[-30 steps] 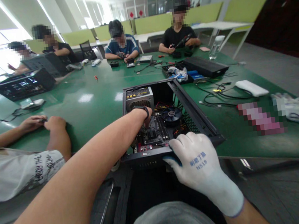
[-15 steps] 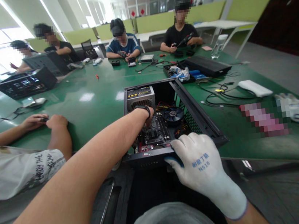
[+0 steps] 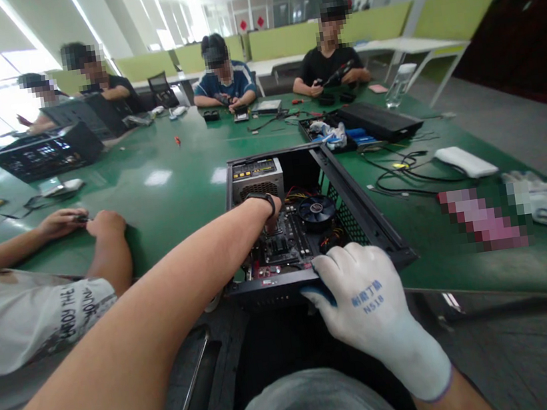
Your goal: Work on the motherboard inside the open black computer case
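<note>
An open black computer case (image 3: 379, 218) lies on its side at the table's near edge, partly over my lap. My bare left hand (image 3: 272, 213), with a dark band at the wrist, reaches down inside it towards the motherboard (image 3: 282, 247); its fingers are mostly hidden, so what they touch cannot be made out. A grey power supply (image 3: 256, 179) sits in the far left corner, and a round black cooling fan (image 3: 317, 211) is right of that hand. My right hand (image 3: 363, 294), in a white glove, is closed over the near edge of the case, thumb below the rim.
At my left a neighbour's hands (image 3: 82, 223) hold a small dark item. Cables (image 3: 399, 165), a white glove (image 3: 545, 199) and a white box-shaped item (image 3: 467, 161) lie to the right. Beyond the case is a black tray (image 3: 312, 134) with gloves; people sit across the green table (image 3: 176, 197).
Both my hands and the case stay in nearly the same place. The neighbour's sleeve at the left has shifted slightly.
</note>
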Demonstrator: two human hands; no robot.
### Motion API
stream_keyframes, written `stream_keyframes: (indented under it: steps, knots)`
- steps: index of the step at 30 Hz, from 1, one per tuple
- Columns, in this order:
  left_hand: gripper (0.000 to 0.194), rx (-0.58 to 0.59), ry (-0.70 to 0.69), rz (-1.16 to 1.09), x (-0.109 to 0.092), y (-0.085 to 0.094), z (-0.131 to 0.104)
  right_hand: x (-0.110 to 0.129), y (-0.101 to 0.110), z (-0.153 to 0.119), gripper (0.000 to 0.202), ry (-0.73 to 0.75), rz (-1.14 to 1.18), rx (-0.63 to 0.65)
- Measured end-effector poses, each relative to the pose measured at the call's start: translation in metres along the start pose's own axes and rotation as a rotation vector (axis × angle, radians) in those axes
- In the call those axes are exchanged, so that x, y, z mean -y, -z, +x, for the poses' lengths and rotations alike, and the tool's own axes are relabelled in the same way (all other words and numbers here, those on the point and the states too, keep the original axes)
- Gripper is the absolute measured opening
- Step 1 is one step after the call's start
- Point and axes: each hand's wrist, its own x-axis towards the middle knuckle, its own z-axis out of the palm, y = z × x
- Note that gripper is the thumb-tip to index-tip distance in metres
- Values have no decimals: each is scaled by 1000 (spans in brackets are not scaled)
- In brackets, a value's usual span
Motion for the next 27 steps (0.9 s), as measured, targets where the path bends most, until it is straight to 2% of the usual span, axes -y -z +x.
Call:
stream_keyframes:
  steps: [6,13,16,22,27]
  knots:
    - [64,-13,28,-58,-1,1,-6,0,0,-1,26,-4,6,0]
    - [63,20,43,-83,-2,6,-8,-1,0,1,26,2,-5,-11]
    - [65,-13,47,-102,-3,7,-11,-1,1,0,25,-1,0,0]
    - [62,-16,2,28,-4,5,-11,0,1,-1,25,-3,5,14]
    - [57,-29,30,-65,-3,4,-7,0,-1,0,26,-6,6,19]
